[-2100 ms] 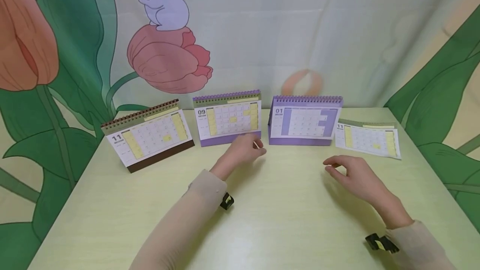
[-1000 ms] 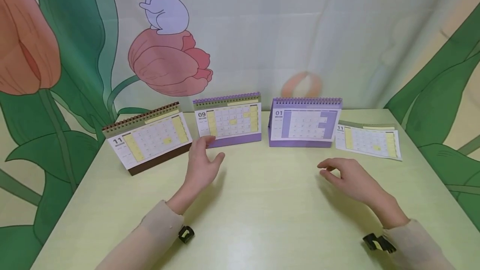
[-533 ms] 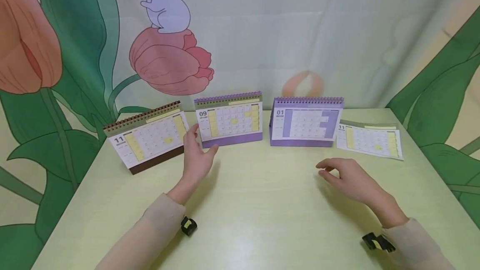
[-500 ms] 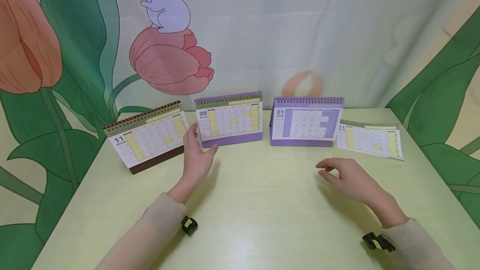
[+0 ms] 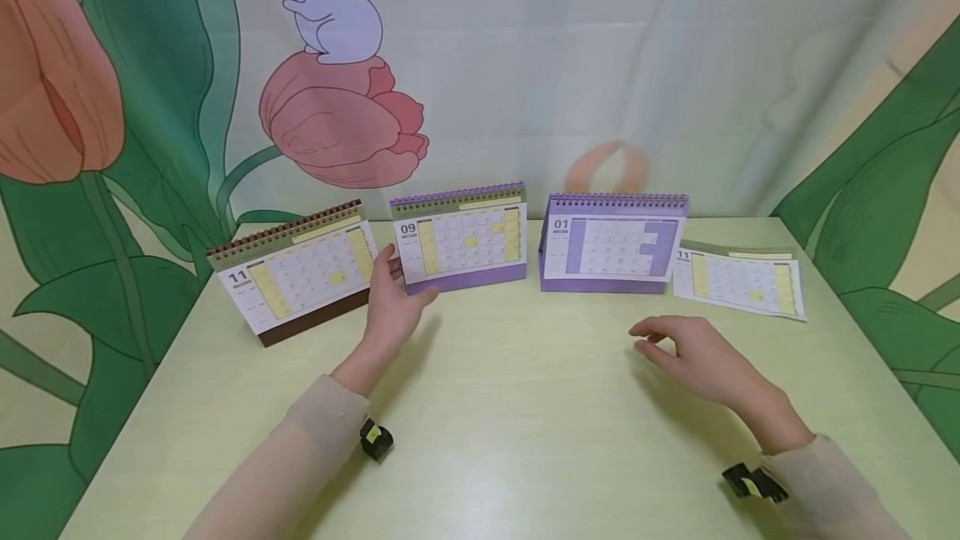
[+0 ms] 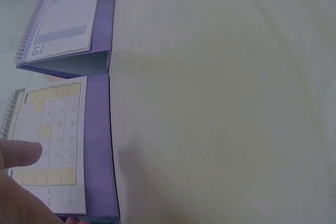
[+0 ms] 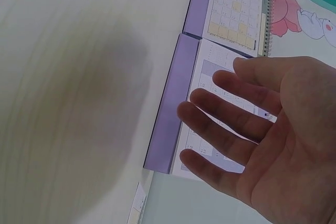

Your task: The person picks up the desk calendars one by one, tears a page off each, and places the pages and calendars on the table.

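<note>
My left hand [image 5: 392,311] is at the left side of the desk calendar marked 09 [image 5: 468,242], a purple-based one with yellow columns. Its fingers reach the calendar's left edge, and the thumb [image 6: 23,153] extends in front of the page. Whether the thumb touches the paper cannot be made out. My right hand [image 5: 701,357] hovers over the table in front of the purple desk calendar marked 01 [image 5: 611,248], holding nothing. In the right wrist view its fingers [image 7: 226,135] are spread and slightly bent.
Left of my left hand stands a brown-based desk calendar marked 11 [image 5: 303,277], set at an angle. A loose calendar sheet [image 5: 738,277] lies at the far right. Behind the pale table [image 5: 495,440] hangs a printed curtain [image 5: 480,90].
My left hand has moved left from the front of the 09 calendar to its left edge. That calendar has shifted very slightly rightward. The right hand has drifted a little left.
</note>
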Demonstrator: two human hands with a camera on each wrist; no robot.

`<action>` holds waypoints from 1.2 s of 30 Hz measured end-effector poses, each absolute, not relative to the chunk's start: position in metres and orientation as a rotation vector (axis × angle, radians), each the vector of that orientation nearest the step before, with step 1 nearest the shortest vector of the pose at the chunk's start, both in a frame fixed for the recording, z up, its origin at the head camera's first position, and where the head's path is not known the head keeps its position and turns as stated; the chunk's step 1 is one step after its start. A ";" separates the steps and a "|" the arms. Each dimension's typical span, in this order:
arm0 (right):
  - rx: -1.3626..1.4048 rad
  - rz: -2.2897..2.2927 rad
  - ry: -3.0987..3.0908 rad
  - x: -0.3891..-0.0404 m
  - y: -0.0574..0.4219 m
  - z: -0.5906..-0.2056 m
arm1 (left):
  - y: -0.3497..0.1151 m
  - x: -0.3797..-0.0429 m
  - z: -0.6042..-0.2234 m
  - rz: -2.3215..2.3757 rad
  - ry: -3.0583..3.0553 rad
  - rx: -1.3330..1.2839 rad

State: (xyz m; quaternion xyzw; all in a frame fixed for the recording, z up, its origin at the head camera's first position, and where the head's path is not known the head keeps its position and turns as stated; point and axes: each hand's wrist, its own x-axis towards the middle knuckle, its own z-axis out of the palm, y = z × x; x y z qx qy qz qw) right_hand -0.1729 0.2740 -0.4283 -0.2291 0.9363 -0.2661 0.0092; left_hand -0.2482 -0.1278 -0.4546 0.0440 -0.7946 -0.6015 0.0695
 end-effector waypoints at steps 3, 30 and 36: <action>-0.708 -0.828 2.923 -0.172 0.275 -0.428 | -0.129 -0.250 -0.455 -1.845 -2.378 0.142; -0.809 -0.775 2.838 -0.176 0.254 -0.444 | -0.151 -0.282 -0.463 -1.290 -2.858 0.010; -0.824 -0.753 2.827 -0.175 0.247 -0.444 | -0.154 -0.282 -0.462 -1.286 -2.856 -0.008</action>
